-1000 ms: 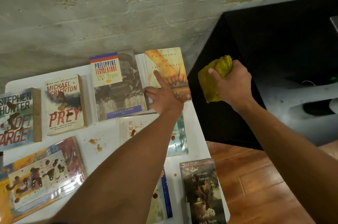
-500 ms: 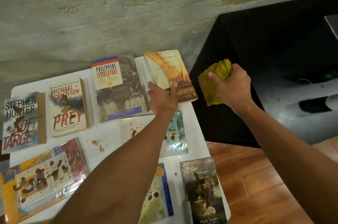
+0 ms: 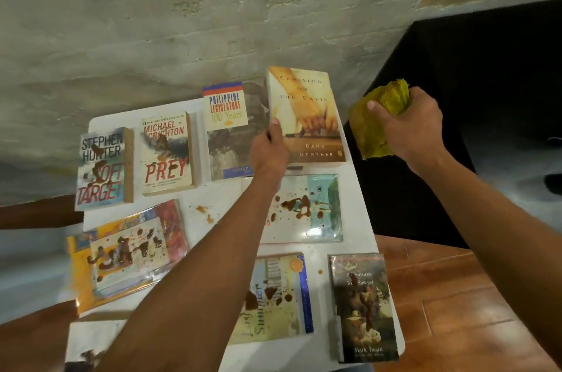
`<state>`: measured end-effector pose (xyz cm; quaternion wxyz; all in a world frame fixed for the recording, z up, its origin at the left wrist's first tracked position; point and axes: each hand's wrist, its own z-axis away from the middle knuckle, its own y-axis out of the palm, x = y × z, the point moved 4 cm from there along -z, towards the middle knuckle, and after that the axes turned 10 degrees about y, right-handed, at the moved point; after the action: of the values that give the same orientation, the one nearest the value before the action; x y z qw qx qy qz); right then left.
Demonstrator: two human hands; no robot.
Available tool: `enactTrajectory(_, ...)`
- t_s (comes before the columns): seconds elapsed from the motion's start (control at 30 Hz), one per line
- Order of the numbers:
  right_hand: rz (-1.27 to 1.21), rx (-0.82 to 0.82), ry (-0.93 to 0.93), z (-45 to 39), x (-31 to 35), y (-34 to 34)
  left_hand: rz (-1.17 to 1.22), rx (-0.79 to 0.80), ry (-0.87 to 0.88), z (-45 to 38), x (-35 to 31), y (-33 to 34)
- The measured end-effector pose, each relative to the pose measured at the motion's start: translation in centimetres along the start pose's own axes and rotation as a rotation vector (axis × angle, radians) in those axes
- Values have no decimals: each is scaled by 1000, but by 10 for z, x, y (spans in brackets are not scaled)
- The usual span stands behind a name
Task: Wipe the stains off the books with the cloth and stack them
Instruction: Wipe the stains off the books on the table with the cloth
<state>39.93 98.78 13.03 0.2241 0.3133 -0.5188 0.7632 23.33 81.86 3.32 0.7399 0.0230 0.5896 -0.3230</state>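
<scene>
My left hand [image 3: 269, 149] grips the left edge of the cream book "Crossing on the Paris" [image 3: 307, 110], tilting it up off the white table [image 3: 225, 207]. To its right my right hand [image 3: 407, 125] holds a bunched yellow cloth [image 3: 375, 114] in the air. Stained books lie flat around: "Soft Target" [image 3: 102, 169], "Prey" [image 3: 167, 154], "Philippine Legislature" [image 3: 228, 125], a pale book with brown blots [image 3: 307, 210], a "Summer" book [image 3: 273, 295], "Tom Sawyer" [image 3: 363, 307] and a colourful plastic-covered book [image 3: 130, 247].
Brown drips [image 3: 204, 213] mark the tabletop between the books. A concrete wall [image 3: 182, 22] rises behind the table. A black cabinet [image 3: 474, 98] stands to the right, over wooden floor [image 3: 456, 295]. The table's right edge runs beside "Tom Sawyer".
My left hand went from resting flat on the cream book to gripping its left edge and lifting it. My right hand with the cloth stayed nearly in place.
</scene>
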Motion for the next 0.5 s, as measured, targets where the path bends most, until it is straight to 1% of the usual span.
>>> enactTrajectory(0.1,2,-7,8,1,9,9,73,-62,-33,-3,6,-25)
enactTrajectory(0.17,7,3,12,4,15,17,80,-78,-49,-5,12,-43)
enactTrajectory(0.33,26,36,-4,8,24,27,7,-76,25,-14,31,-76)
enactTrajectory(0.5,41,57,-36,12,32,31,-18,-121,-21,-20,39,-93)
